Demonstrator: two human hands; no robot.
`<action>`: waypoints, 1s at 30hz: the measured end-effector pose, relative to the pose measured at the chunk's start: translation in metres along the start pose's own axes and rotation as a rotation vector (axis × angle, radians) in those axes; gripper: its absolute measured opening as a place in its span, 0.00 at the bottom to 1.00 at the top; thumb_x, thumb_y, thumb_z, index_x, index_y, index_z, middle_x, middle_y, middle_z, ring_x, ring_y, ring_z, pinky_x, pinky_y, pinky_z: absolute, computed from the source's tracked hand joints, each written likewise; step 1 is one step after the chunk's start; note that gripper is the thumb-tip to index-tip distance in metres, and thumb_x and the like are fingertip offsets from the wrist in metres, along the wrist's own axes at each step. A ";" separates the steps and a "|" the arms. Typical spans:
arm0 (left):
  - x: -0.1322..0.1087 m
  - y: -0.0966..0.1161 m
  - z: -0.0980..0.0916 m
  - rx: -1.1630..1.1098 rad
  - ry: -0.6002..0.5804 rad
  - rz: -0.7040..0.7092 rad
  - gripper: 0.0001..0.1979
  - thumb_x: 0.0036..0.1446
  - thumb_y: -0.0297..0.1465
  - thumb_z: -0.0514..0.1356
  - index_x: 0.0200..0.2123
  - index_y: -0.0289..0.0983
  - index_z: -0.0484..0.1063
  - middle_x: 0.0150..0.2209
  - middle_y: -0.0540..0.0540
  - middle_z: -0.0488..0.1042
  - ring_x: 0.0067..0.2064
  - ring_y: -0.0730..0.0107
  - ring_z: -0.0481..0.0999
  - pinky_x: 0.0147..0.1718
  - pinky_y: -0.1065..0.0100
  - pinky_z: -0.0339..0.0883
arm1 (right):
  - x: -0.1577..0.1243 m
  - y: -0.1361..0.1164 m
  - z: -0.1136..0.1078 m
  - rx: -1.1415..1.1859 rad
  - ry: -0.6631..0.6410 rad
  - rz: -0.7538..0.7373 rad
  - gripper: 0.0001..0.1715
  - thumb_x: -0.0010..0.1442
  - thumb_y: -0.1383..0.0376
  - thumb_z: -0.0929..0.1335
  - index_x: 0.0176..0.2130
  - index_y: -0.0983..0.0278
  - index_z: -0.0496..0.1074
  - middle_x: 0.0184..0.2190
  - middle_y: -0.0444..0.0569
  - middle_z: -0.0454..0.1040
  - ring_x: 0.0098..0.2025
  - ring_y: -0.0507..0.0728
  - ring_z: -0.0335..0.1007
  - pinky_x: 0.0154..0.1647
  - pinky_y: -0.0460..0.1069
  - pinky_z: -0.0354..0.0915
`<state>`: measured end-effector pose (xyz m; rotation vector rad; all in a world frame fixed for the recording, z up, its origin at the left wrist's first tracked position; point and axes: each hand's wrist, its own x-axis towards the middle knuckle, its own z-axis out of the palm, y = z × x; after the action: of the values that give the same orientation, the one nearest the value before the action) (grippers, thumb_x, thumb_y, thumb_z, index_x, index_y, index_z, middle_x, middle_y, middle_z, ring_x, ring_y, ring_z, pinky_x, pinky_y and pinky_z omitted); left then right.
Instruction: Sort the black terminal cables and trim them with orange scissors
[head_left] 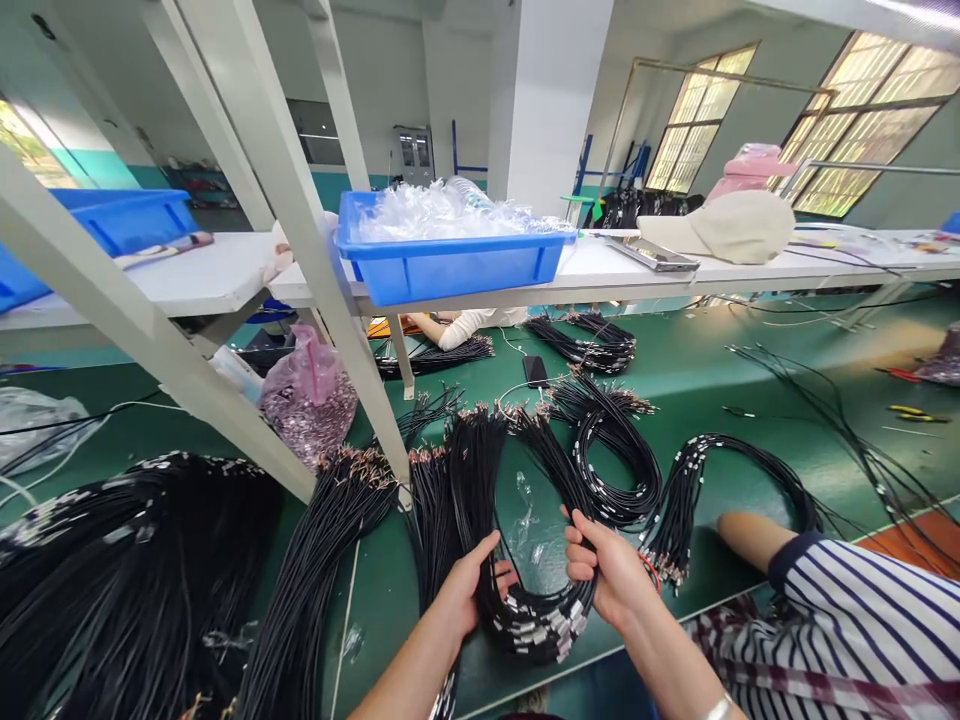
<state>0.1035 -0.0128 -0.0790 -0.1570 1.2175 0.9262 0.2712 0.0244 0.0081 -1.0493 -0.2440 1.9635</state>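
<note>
My left hand [469, 590] and my right hand [607, 570] both grip a looped bundle of thin black cables [525, 605] above the green work mat [525, 690]. Its metal-tipped ends [540, 625] hang together at the bottom of the loop, close to my hands. More black cable bundles [607, 450] lie fanned out on the mat just beyond my hands. A large heap of the same cables [127, 570] lies to the left.
A co-worker's striped sleeve and arm [795, 570] reach over the mat at the right, and another person's white sleeve [465, 328] shows beyond the shelf. White shelf posts [292, 240] slant across the left. A blue crate of clear plastic bags [450, 265] stands on the shelf.
</note>
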 end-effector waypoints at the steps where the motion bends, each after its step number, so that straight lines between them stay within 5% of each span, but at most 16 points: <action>1: 0.006 -0.001 0.003 0.003 -0.024 -0.013 0.19 0.45 0.40 0.65 0.33 0.31 0.65 0.29 0.39 0.75 0.30 0.59 0.77 0.21 0.68 0.68 | -0.004 -0.001 -0.003 0.006 -0.011 -0.010 0.25 0.41 0.64 0.76 0.37 0.68 0.65 0.19 0.37 0.59 0.15 0.40 0.43 0.12 0.37 0.43; 4: 0.016 -0.001 0.008 -0.018 -0.122 -0.034 0.18 0.48 0.40 0.62 0.34 0.32 0.64 0.31 0.38 0.75 0.31 0.59 0.77 0.25 0.64 0.71 | -0.013 -0.001 -0.011 0.003 -0.017 -0.060 0.28 0.41 0.62 0.76 0.38 0.68 0.65 0.20 0.37 0.58 0.15 0.40 0.43 0.13 0.37 0.42; 8: 0.013 0.026 0.017 -0.078 -0.263 0.068 0.10 0.54 0.33 0.58 0.35 0.31 0.65 0.23 0.48 0.71 0.19 0.78 0.70 0.20 0.74 0.66 | -0.023 -0.004 -0.017 -0.028 -0.037 -0.091 0.25 0.45 0.61 0.74 0.40 0.68 0.65 0.21 0.37 0.56 0.16 0.40 0.41 0.14 0.37 0.39; 13: -0.033 0.075 0.026 -0.066 -0.452 0.284 0.06 0.55 0.30 0.57 0.35 0.32 0.68 0.14 0.58 0.57 0.11 0.84 0.54 0.10 0.78 0.49 | -0.044 -0.012 -0.022 -0.002 -0.076 -0.146 0.21 0.52 0.61 0.71 0.44 0.66 0.65 0.21 0.36 0.52 0.17 0.40 0.37 0.14 0.38 0.38; 16: -0.062 0.087 0.024 0.033 -0.532 0.378 0.12 0.53 0.28 0.58 0.42 0.33 0.68 0.16 0.56 0.61 0.13 0.79 0.60 0.13 0.74 0.57 | -0.056 -0.013 -0.026 -0.002 -0.104 -0.129 0.21 0.54 0.60 0.69 0.46 0.64 0.63 0.22 0.37 0.52 0.17 0.41 0.36 0.13 0.39 0.36; 20: -0.047 0.096 0.018 0.082 -0.373 0.439 0.15 0.51 0.28 0.59 0.43 0.31 0.68 0.26 0.48 0.70 0.23 0.73 0.70 0.24 0.68 0.68 | -0.058 -0.005 -0.036 -0.114 -0.103 -0.109 0.20 0.52 0.57 0.70 0.41 0.61 0.61 0.21 0.36 0.54 0.15 0.41 0.38 0.12 0.39 0.37; 25: -0.008 0.090 0.014 0.085 -0.206 0.445 0.10 0.47 0.30 0.63 0.33 0.30 0.68 0.18 0.55 0.61 0.14 0.85 0.56 0.11 0.79 0.49 | -0.046 0.015 -0.059 -0.231 0.043 -0.083 0.28 0.44 0.50 0.73 0.31 0.62 0.56 0.19 0.35 0.56 0.13 0.41 0.42 0.11 0.39 0.39; 30: -0.030 0.080 0.030 0.210 -0.218 0.580 0.20 0.47 0.35 0.64 0.43 0.35 0.66 0.18 0.59 0.58 0.13 0.85 0.52 0.09 0.80 0.47 | -0.036 0.025 -0.084 -0.226 0.122 -0.094 0.32 0.39 0.44 0.72 0.28 0.62 0.55 0.16 0.33 0.53 0.11 0.41 0.39 0.09 0.39 0.37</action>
<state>0.0696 0.0391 -0.0131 0.4785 1.1639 1.2654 0.3286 -0.0361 -0.0361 -1.2745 -0.4477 1.8097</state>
